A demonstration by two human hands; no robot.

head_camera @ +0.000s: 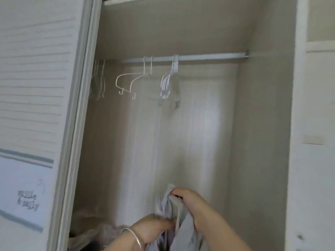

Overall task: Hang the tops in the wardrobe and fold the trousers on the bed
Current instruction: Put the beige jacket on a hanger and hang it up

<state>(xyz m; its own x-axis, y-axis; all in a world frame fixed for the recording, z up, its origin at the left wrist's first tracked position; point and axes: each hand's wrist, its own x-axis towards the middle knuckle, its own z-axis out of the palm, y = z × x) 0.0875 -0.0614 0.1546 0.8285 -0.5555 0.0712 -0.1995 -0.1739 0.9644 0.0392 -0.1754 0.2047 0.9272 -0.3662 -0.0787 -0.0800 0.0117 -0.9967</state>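
One grey garment (172,214) is held low at the wardrobe opening, gripped by both hands: right hand (188,201) pinching its top edge, left hand (154,229) clutching the bunched cloth. Rail (199,57) carries two spread white hangers (130,82), one tight bunch (170,78), more half hidden behind the door (36,105). Right stretch of rail is bare.

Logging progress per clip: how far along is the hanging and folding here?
Done: nothing visibly; every white hanger on the rail is bare. In hand: left hand and right hand grip a grey garment. Left: hanging it; bed and trousers are out of view.
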